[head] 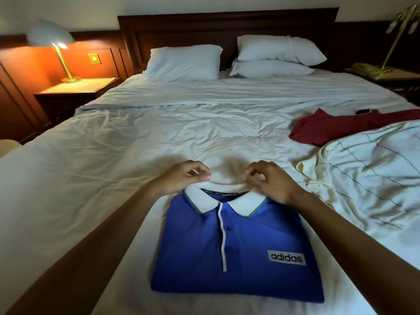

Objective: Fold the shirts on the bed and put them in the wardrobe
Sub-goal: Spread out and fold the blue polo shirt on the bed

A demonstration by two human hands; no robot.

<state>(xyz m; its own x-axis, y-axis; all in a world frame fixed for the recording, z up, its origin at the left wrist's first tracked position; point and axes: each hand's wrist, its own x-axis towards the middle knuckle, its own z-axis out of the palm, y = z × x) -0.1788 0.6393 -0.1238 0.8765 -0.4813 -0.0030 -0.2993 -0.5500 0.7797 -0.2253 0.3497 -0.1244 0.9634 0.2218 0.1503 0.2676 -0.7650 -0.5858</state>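
A blue polo shirt [236, 253] with a white collar and a white logo patch lies folded into a neat rectangle, face up, near the bed's front edge. My left hand [181, 178] is at the left end of the collar with its fingers curled and its thumb meeting them at the collar's edge. My right hand [272, 181] pinches the back of the collar at its right end. A dark red shirt [336, 128] lies crumpled at the right. A cream shirt with thin dark lines [372, 176] lies loosely spread in front of it.
The white bed sheet [127, 155] is wrinkled, with three pillows [184, 63] at the dark headboard. A lit lamp [56, 45] stands on the left nightstand. A phone and brass lamp [372, 69] are on the right one. A small dark object [363, 111] lies by the red shirt.
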